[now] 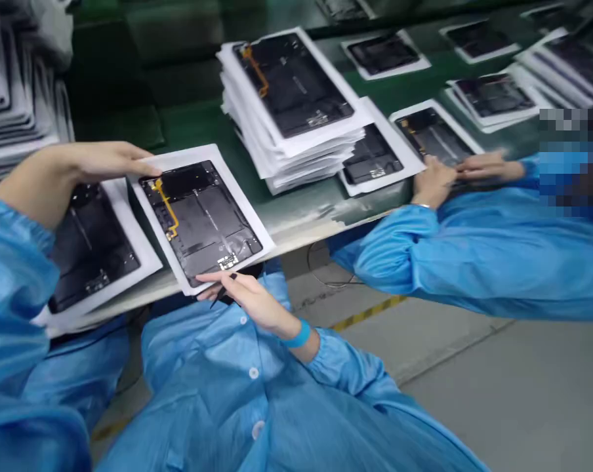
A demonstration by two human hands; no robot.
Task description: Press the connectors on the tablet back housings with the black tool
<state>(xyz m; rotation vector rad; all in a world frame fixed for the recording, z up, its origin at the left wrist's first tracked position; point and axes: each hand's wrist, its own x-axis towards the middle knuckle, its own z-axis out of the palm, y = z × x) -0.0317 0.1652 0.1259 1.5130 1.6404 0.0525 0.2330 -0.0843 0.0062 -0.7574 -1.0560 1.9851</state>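
A black tablet back panel (201, 219) with a yellow flex cable (164, 206) lies on a white paper sheet (193, 157). My left hand (112, 162) grips the sheet's upper left corner. My right hand (250, 301), with a blue wrist strap (297, 334), sits at the panel's lower edge and holds a small black tool (222, 290), its tip partly hidden by my fingers. Under my left forearm lies a second black panel (92, 249) on white paper.
A tall stack of papered panels (291, 85) and several single ones lie on the green table mat (306, 203). Across the table, a co-worker's hands (444, 177) in blue sleeves rest on another panel. More stacks stand at far left (11, 105).
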